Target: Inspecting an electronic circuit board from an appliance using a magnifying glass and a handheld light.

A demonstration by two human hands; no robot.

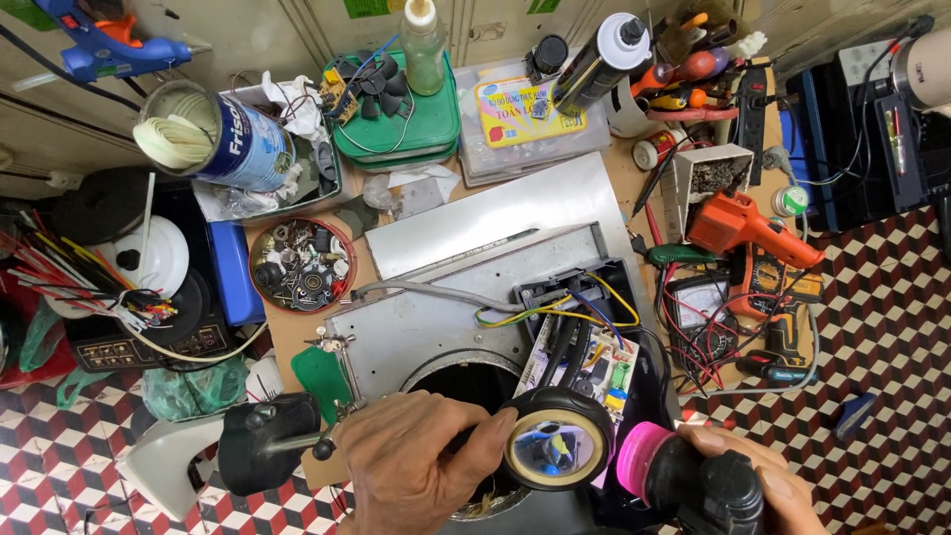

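My left hand (416, 466) holds a round black-rimmed magnifying lens (557, 448) by its rim, on a black jointed stand (269, 441). The lens hangs over a circuit board (594, 362) with yellow, blue and green wires, set in a grey metal appliance housing (436, 332) that has a large round opening. My right hand (758, 481) grips a black tool with a pink collar (644, 458), just right of the lens. The tool's tip is hidden.
A round red tin of small parts (300, 265), a blue can (213, 139), green lidded boxes (396, 119), an orange drill (748, 226), a multimeter (698, 302), a glue gun (99, 40) and tangled wires crowd the bench. Checkered floor lies below.
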